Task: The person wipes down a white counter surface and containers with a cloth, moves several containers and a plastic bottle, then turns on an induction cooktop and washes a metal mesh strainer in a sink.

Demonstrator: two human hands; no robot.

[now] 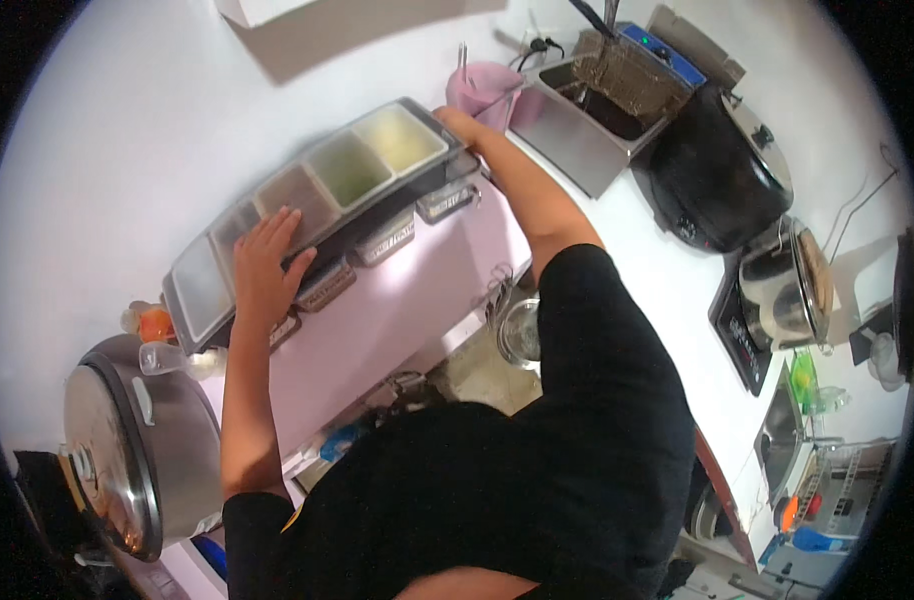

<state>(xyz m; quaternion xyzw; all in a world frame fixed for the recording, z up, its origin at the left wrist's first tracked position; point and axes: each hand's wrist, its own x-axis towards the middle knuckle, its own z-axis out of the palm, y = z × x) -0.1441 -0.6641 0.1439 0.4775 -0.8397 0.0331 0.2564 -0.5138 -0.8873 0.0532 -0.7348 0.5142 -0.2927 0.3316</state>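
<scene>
A long black condiment box (pixel 427 180) with a clear lid stands against the wall before me. Under the lid sit several white compartments, with pale yellow contents (pixel 397 142) and green contents (pixel 349 178) towards the right. My left hand (pixel 268 259) lies flat on the lid left of the middle, fingers spread and thumb near the front edge. At the right end of the box, my right hand (pixel 459 127) reaches around the back corner; its fingers are hidden. Several small lidded containers, such as a labelled one (pixel 388 241), are along the box's front.
A steel cooker (pixel 175 442) stands left, beside a clear squeeze bottle (pixel 160 358). To the right are a pink jug (pixel 487 86), a deep fryer (pixel 569 142) with its basket, a black cooker (pixel 716 176) and a steel pot (pixel 776 289) on an induction hob (pixel 736 330). A sink (pixel 779 431) lies beyond.
</scene>
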